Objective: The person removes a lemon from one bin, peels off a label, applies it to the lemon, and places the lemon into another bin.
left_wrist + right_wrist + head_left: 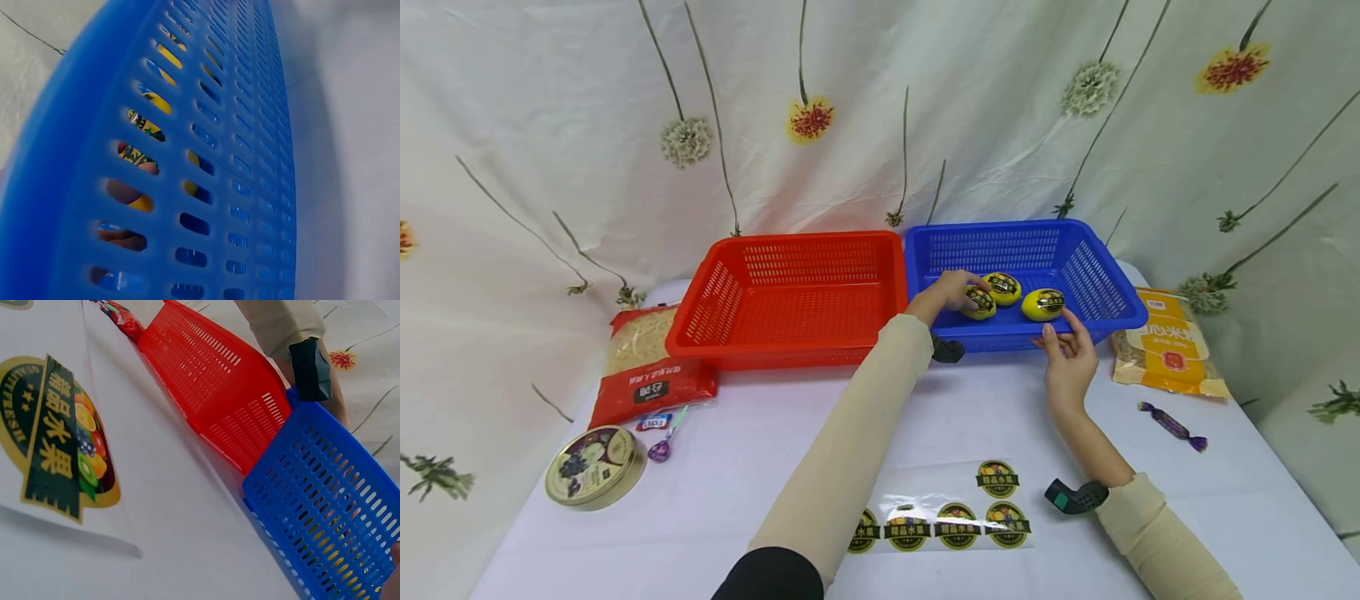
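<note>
- Lemons, three, stickered, sit in the blue basket point(1105, 287) at the far right of the table point(790, 433); the red basket point(700, 333) touches it on the left.
- Left hand point(950, 292) reaches over the basket's near rim, fingers curled round the left lemon point(979, 302). Wrist view shows fingers and yellow only through the wall slots.
- Middle lemon point(1003, 287) lies just far of the held one, looks to be touching it. Right lemon point(1043, 304) sits apart, near the front wall.
- Right hand point(1067, 358) rests at the basket's near rim, fingers straight and relaxed, tips just below the right lemon, gripping nothing. Whether it touches the rim: cannot tell.
- Sticker sheet point(940, 512) lies near the front edge, four round labels left on it.
- Judgement: step looks like handling the left lemon. Keep the hold on the bare skin so the label isn't rubbed, lift straight up so the middle lemon isn't knocked, clear the rim before moving sideways.
- Right hand could steady the basket; light plastic may slide.
- Rest: noodle pack point(647, 367) and tin point(593, 465) near left, yellow bag point(1172, 342) and candy point(1172, 425) right.
</note>
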Available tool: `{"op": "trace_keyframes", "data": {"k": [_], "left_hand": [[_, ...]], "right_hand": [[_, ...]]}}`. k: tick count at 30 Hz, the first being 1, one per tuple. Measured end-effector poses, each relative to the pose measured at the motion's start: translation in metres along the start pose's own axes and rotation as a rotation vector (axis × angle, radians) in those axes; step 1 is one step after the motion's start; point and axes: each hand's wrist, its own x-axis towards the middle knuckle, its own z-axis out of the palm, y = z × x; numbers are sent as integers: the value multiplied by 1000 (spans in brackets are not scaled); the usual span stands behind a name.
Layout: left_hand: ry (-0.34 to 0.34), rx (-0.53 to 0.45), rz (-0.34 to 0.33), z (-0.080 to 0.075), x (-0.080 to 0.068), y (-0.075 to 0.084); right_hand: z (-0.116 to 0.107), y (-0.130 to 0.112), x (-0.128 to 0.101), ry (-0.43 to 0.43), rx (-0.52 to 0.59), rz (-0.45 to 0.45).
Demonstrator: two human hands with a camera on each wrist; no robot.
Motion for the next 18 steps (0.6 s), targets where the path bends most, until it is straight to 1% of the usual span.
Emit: {"op": "trace_keyframes", "data": {"k": [3, 5, 7, 9, 11, 14, 15, 16, 18], "left_hand": [[24, 6, 27, -4, -2, -2], [61, -1, 65, -9, -6, -2], [110, -13, 117, -15, -15, -1], [167, -53, 186, -20, -30, -1], [223, -112, 265, -23, -51, -1], [304, -230, 361, -23, -92, -9], [331, -271, 370, -22, -108, -14], [357, -311, 363, -22, -124, -20], [417, -370, 331, -22, -154, -33]], "right_hand": [[1, 2, 1, -9, 19, 7], [2, 3, 3, -12, 20, 13], [2, 3, 4, -13, 22, 17], [1, 3, 6, -14, 21, 22], [-1, 0, 7, 1, -5, 32], [-7, -7, 7, 37, -101, 53], [-10, -9, 6, 53, -143, 54], [-12, -13, 6, 71, -194, 52], [-17, -21, 5, 111, -268, 39]]}}
